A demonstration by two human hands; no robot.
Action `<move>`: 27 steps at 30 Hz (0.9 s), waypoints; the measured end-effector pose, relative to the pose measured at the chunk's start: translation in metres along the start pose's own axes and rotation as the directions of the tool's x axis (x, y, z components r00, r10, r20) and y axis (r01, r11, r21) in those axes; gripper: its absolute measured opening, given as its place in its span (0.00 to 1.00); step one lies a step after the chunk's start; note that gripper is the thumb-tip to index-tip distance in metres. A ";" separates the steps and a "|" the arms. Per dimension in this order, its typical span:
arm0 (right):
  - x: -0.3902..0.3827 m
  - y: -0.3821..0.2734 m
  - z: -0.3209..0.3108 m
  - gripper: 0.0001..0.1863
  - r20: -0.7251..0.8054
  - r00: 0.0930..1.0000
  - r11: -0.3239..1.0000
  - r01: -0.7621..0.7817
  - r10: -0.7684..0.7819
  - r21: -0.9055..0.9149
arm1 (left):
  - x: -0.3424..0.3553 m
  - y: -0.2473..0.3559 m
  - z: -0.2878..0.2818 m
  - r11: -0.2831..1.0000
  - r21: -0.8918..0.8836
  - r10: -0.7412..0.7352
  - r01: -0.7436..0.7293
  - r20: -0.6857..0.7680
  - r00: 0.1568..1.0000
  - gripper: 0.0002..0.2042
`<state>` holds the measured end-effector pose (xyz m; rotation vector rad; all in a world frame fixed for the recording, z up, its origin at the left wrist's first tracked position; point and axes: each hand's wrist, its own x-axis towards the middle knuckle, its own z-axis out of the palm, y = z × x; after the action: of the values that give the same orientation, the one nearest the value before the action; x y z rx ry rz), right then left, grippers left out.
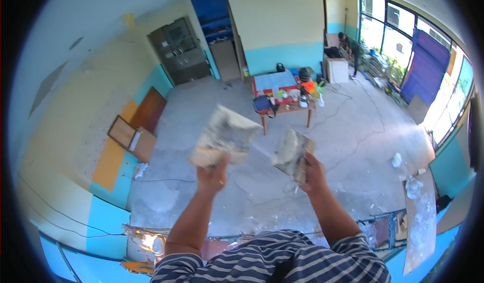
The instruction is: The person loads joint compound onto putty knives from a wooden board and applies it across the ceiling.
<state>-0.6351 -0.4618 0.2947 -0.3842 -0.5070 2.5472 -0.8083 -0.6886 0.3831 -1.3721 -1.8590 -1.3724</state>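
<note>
My left hand (pixel 214 176) is closed around the lower edge of a pale, rough slab (pixel 229 132), grey on its broad face and tan along its near edge. Blur softens its outline, and its material is unclear. To the right, my right hand (pixel 314 173) grips a smaller whitish-grey block (pixel 292 153) by its right side, fingers partly hidden behind it. Both pieces are held up in front of me, apart from each other.
A cluttered wooden table (pixel 285 109) stands ahead. A person (pixel 351 51) bends beside a white cabinet (pixel 337 70) near the windows. Boards (pixel 146 144) lean on the left wall. A long plank (pixel 421 222) lies at right, with a plastic bag (pixel 414 187) on it. Cables cross the floor.
</note>
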 end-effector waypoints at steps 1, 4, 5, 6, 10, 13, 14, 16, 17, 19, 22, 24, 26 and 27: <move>-0.004 -0.002 0.005 0.20 -0.022 1.000 1.000 0.007 -0.007 -0.007 | -0.016 0.025 0.022 0.975 -0.183 -0.112 0.129 0.097 0.989 0.12; -0.012 -0.010 0.004 0.19 -0.059 0.998 0.999 0.027 -0.029 -0.027 | -0.036 0.067 0.064 0.925 -0.343 -0.103 0.161 0.179 0.978 0.16; -0.017 -0.016 0.004 0.19 -0.077 0.997 0.999 0.019 -0.021 -0.036 | -0.041 0.072 0.075 0.943 -0.327 -0.021 0.065 0.136 0.991 0.17; -0.020 -0.019 0.004 0.19 -0.089 0.996 0.999 0.022 -0.025 -0.036 | -0.045 0.071 0.079 0.939 -0.335 -0.025 0.072 0.144 0.989 0.17; -0.027 -0.033 -0.002 0.18 -0.099 0.993 0.992 0.059 -0.070 -0.110 | -0.058 0.054 0.092 0.989 -0.146 0.047 -0.013 0.234 0.971 0.23; -0.030 -0.043 -0.004 0.18 -0.119 0.987 0.981 0.087 -0.109 -0.175 | -0.063 0.053 0.102 0.998 -0.066 0.020 0.000 0.289 0.957 0.24; -0.031 -0.045 -0.005 0.18 -0.134 0.984 0.979 0.091 -0.116 -0.180 | -0.063 0.053 0.105 0.999 -0.035 0.002 0.010 0.318 0.948 0.25; -0.028 -0.049 -0.019 0.18 -0.130 0.984 0.977 0.095 -0.121 -0.191 | -0.066 0.051 0.113 1.000 -0.014 -0.017 0.023 0.329 0.944 0.25; -0.029 -0.051 -0.025 0.19 -0.121 0.984 0.973 0.106 -0.132 -0.203 | -0.068 0.050 0.117 1.000 0.005 -0.029 0.029 0.338 0.941 0.24; -0.031 -0.054 -0.029 0.19 -0.111 0.984 0.971 0.112 -0.137 -0.209 | -0.073 0.044 0.122 0.998 0.010 -0.057 0.057 0.341 0.938 0.23; -0.032 -0.058 -0.036 0.19 -0.088 0.986 0.973 0.121 -0.140 -0.196 | -0.092 0.024 0.128 0.995 0.050 -0.100 0.088 0.340 0.935 0.22; -0.033 -0.060 -0.040 0.19 -0.077 0.989 0.977 0.115 -0.130 -0.178 | -0.102 0.019 0.126 0.991 0.088 -0.124 0.100 0.335 0.934 0.21; -0.033 -0.063 -0.041 0.20 -0.063 0.971 0.959 0.217 -0.231 -0.183 | -0.105 0.023 0.124 0.589 0.080 -0.748 0.804 0.431 0.504 0.17; -0.032 -0.063 -0.042 0.20 -0.061 0.971 0.959 0.215 -0.230 -0.184 | -0.115 0.019 0.122 0.588 0.079 -0.749 0.805 0.429 0.505 0.17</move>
<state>-0.5665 -0.4166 0.2900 -0.4646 -0.7058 2.2676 -0.7217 -0.6302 0.2506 -0.9036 -2.9862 -1.7039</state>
